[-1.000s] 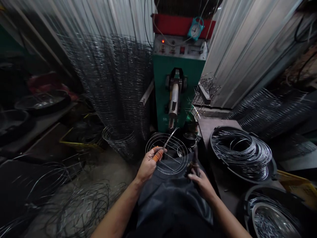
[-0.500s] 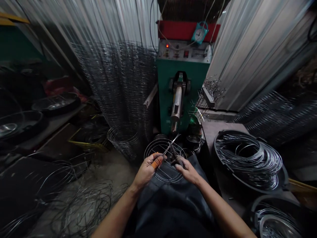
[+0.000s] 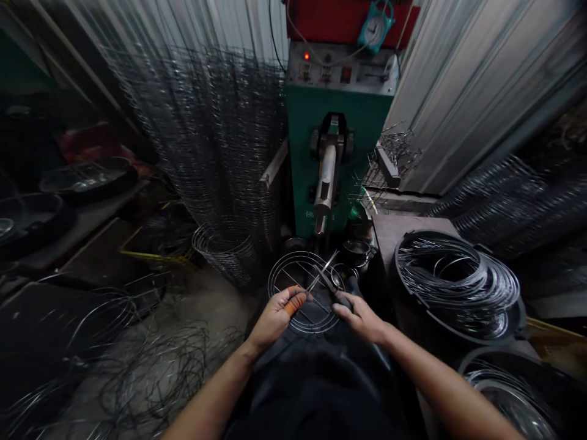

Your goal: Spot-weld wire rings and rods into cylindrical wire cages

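My left hand [image 3: 277, 315], with orange coverings on its fingers, is closed round the near end of a few thin metal rods [image 3: 327, 265]. They point up and away to the right. My right hand [image 3: 362, 316] is wrapped round a dark hand tool [image 3: 326, 281] that looks like pliers; its tip crosses the rods from the right in this view, and I cannot tell whether it touches them. Beneath both hands, a round wire rack [image 3: 270, 282] with concentric rings and crossbars lies over my dark-clothed lap.
Ahead stands a green machine [image 3: 300, 140] with a protruding metal arm [image 3: 326, 177]. Tall stacks of wire rings [image 3: 220, 134] lean at its left. At right, a black basin [image 3: 403, 287] holds coiled wire rings [image 3: 490, 287]. Loose wire [image 3: 160, 373] covers the floor at left.
The head view has tipped downward slightly. My right hand with the tool has shifted a little to the right, away from the left hand. Both hands keep their holds.
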`<act>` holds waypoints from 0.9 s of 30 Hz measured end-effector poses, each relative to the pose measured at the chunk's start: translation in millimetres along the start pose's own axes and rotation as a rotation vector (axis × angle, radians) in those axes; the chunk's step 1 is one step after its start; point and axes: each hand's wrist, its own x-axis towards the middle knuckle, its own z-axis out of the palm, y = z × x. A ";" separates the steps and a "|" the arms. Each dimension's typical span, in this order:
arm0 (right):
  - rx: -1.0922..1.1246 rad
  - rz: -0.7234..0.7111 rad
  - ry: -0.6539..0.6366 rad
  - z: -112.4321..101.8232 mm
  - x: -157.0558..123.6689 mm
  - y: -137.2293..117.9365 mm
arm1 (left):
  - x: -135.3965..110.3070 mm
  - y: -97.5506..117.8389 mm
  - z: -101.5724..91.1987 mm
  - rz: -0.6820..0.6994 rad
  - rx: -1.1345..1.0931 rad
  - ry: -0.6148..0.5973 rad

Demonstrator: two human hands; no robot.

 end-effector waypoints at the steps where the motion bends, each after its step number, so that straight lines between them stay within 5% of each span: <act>1: -0.005 0.046 -0.037 -10.1 -7.6 -6.9 | -1.2 -1.6 3.3 0.006 0.036 -0.023; 7: -0.094 0.346 -0.251 -69.7 -30.8 -59.7 | -9.7 -4.1 22.7 0.068 0.170 -0.134; 11: -0.009 0.390 -0.196 -65.4 -20.4 -58.9 | -8.4 -1.2 18.3 0.103 0.170 -0.081; 16: 0.145 0.244 0.157 -18.3 -30.1 2.4 | 2.8 -0.3 2.6 0.118 0.140 -0.074; 20: 0.219 0.511 0.592 12.2 -85.0 73.8 | 15.1 -0.8 -3.8 0.095 0.096 -0.108; 23: 0.236 0.761 0.893 15.2 -134.0 126.6 | 19.7 0.3 -0.3 0.080 0.092 -0.120; 27: 0.007 1.044 1.084 -3.1 -176.1 176.9 | 15.0 -4.6 11.4 0.255 0.325 0.128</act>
